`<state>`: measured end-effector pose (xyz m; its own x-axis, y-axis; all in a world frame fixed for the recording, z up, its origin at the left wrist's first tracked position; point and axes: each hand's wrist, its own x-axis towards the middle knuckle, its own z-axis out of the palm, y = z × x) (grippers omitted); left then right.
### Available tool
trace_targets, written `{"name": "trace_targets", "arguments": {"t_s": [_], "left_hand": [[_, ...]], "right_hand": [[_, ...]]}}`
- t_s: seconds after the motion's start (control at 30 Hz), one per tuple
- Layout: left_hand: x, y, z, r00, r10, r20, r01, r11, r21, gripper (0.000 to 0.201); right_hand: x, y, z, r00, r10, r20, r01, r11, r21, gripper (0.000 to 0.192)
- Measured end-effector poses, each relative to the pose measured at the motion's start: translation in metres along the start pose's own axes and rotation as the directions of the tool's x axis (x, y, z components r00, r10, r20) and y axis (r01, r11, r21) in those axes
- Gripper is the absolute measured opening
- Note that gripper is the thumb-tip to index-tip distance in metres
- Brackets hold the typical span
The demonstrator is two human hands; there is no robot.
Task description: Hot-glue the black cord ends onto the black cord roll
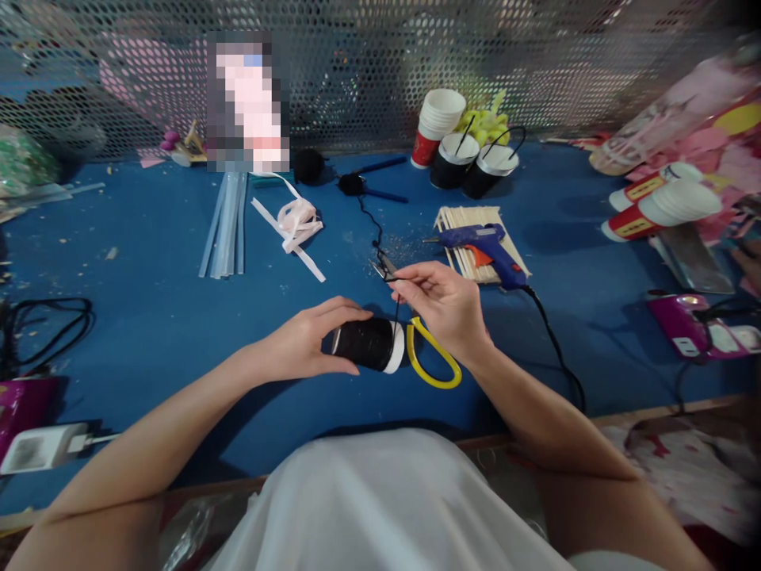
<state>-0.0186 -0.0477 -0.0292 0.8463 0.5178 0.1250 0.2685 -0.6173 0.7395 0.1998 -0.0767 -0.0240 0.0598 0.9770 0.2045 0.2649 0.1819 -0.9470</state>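
Holding that black-wrapped cup (369, 344) on its side, your left hand (309, 341) has thumb and fingers (348, 305) curled round its body, closed firmly enough to pin it just above the blue counter (148, 317). Your right hand (443, 305) sits right beside it, forefinger and thumb pinched shut on a thin black cord (396, 305) that drops straight down to the cup's white rim; small scissors (382, 268) with a yellow loop handle (433, 361) seem to lie under that hand, blades poking out beyond your fingertips, though I can't tell whether you're gripping them or only resting over them. Watch the cord: it looks taut, and a tug could, I'd judge, pull it loose from the cup or roll the cup out of your left grip. Those blade tips point away from you toward the loose cord end, so a slip might nick the strand. Just beyond your right knuckles the blue glue gun (484, 247) rests on a bundle of wooden sticks (460, 238), nozzle toward the cord; if it's hot, a stray reach risks a burn. Its black cable (556, 349) trails past your right wrist and could snag.
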Motion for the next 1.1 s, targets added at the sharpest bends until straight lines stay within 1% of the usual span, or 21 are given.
{"name": "trace_targets", "arguments": {"t_s": [0.1,0.3,0.47,0.6,0.9,1.0,1.1], "left_hand": [[-0.001,0.000,0.002,1.000,0.015,-0.014,-0.015,1.000,0.004,0.065],[-0.002,0.002,0.004,0.993,0.083,-0.088,-0.079,0.996,0.042,0.062],[0.001,0.004,0.003,0.980,0.142,-0.140,-0.130,0.987,0.093,0.059],[0.001,0.003,0.004,0.974,0.173,-0.147,-0.151,0.977,0.151,0.056],[0.000,-0.001,0.007,0.955,0.262,-0.138,-0.216,0.936,0.280,0.052],[0.001,-0.002,0.008,0.950,0.279,-0.142,-0.229,0.929,0.289,0.052],[0.001,-0.002,0.009,0.953,0.264,-0.151,-0.218,0.938,0.269,0.052]], "right_hand": [[0.000,0.006,0.002,1.000,0.020,0.004,-0.020,1.000,0.017,0.014],[0.001,0.018,0.005,0.993,0.097,0.070,-0.102,0.993,0.064,0.017],[0.000,0.020,0.004,0.990,0.106,0.095,-0.114,0.990,0.080,0.018],[0.000,0.020,0.002,0.985,0.110,0.130,-0.115,0.993,0.032,0.020],[0.001,0.019,0.000,0.985,0.107,0.138,-0.106,0.994,-0.016,0.018],[0.002,0.019,0.000,0.981,0.125,0.151,-0.123,0.992,-0.021,0.019],[0.004,0.019,-0.002,0.970,0.151,0.190,-0.149,0.989,-0.026,0.018]]}}
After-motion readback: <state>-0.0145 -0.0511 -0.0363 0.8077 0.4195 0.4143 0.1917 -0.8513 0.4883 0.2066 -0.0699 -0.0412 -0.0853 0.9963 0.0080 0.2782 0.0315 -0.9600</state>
